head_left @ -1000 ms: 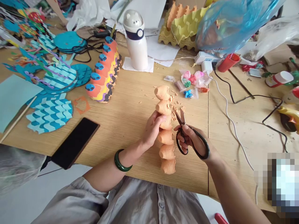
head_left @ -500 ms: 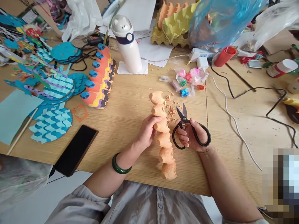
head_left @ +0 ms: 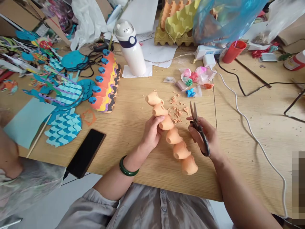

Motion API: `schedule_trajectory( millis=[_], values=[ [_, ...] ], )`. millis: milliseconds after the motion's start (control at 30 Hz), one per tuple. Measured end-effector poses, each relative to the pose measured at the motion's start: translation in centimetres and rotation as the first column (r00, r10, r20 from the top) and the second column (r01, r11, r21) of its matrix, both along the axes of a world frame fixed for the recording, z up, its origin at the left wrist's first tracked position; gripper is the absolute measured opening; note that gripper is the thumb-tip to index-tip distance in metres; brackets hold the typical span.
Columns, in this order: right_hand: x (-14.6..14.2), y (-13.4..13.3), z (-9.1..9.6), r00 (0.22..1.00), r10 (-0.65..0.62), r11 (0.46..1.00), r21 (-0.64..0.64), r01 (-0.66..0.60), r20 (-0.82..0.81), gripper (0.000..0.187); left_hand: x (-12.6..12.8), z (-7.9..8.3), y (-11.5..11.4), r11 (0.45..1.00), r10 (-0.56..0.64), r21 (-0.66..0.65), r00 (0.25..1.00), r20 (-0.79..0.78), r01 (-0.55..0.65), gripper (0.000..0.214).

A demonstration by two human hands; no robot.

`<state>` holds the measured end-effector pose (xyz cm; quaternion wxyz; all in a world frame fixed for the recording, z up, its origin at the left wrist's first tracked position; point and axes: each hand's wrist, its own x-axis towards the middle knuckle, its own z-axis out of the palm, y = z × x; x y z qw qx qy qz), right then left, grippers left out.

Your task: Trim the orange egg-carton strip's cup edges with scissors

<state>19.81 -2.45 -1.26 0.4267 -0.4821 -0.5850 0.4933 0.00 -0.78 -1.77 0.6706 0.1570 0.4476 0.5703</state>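
My left hand [head_left: 153, 130] grips an orange egg carton strip [head_left: 173, 136], a row of several cups, near its upper part, with the thumb on top. The strip slants from upper left to lower right above the table. To its right, my right hand [head_left: 207, 135] is closed around black-handled scissors [head_left: 199, 127]. Their blades point away from me and stand slightly apart, not touching the strip. Small orange carton scraps [head_left: 176, 112] lie on the table between the strip and the scissors. A dark green bangle circles my left wrist.
A painted carton strip [head_left: 106, 84], a white bottle [head_left: 132, 47] and a black phone [head_left: 86, 152] stand or lie left. Blue paper crafts [head_left: 64, 125] crowd the far left. Small clay packets [head_left: 190, 79], a red cup [head_left: 234, 51] and a white cable [head_left: 245, 117] are ahead and right. Another person's arm [head_left: 9, 152] shows at left.
The egg carton strip has turned, its near end swinging right. My right hand has rotated the scissors and moved slightly right; the blades are closer together. The other person's arm has come into view.
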Motion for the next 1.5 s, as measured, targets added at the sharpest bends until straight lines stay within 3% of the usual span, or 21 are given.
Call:
schedule_trajectory(
  millis=[133, 267, 467, 533, 667, 933, 1100, 1200, 1333, 1500],
  values=[
    [-0.2, 0.1, 0.4, 0.939, -0.052, 0.976, 0.217, -0.024, 0.340, 0.032, -0.1, 0.0, 0.3, 0.999, 0.000, -0.032, 0.993, 0.116, 0.004, 0.026],
    [-0.1, 0.7, 0.7, 0.743, -0.085, 0.887, 0.390, -0.248, 0.664, 0.030, -0.2, 0.1, 0.4, 0.999, -0.038, -0.002, 0.989, 0.144, 0.039, 0.021],
    [0.1, 1.1, 0.5, 0.561, -0.203, 0.746, 0.498, -0.442, 0.803, 0.033, -0.1, 0.4, 0.1, 0.994, -0.109, 0.023, 0.970, 0.217, 0.107, 0.017],
    [0.1, 1.0, 0.3, 0.506, -0.219, 0.737, 0.481, -0.475, 0.834, 0.034, 0.0, 0.4, 0.0, 0.992, -0.126, 0.010, 0.966, 0.226, 0.127, 0.016],
    [0.0, 0.9, -0.3, 0.455, -0.172, 0.770, 0.408, -0.491, 0.874, 0.039, -0.1, 0.1, 0.1, 0.990, -0.121, -0.042, 0.969, 0.215, 0.133, 0.015],
    [-0.8, 0.0, -1.0, 0.495, -0.203, 0.777, 0.446, -0.443, 0.845, 0.038, -0.1, 0.3, 0.3, 0.984, -0.090, -0.130, 0.969, 0.229, 0.122, 0.013],
    [-1.3, -0.4, -1.4, 0.529, -0.146, 0.849, 0.380, -0.366, 0.836, 0.034, -0.2, 0.4, 0.3, 0.982, -0.096, -0.141, 0.973, 0.210, 0.127, 0.013],
    [-1.1, -0.4, -1.5, 0.662, -0.069, 0.906, 0.325, -0.273, 0.747, 0.027, -0.2, 0.3, 0.2, 0.983, -0.100, -0.132, 0.974, 0.204, 0.128, 0.014],
    [-0.2, -0.2, -0.8, 0.891, 0.035, 0.984, 0.139, -0.110, 0.453, 0.031, -0.4, 0.2, 0.3, 0.988, -0.127, -0.065, 0.976, 0.177, 0.141, 0.019],
    [0.4, 0.0, 0.7, 0.986, 0.023, 0.998, -0.059, -0.013, 0.167, 0.036, -0.7, 0.6, 0.3, 0.992, -0.126, -0.002, 0.988, 0.084, 0.127, 0.026]
  ],
)
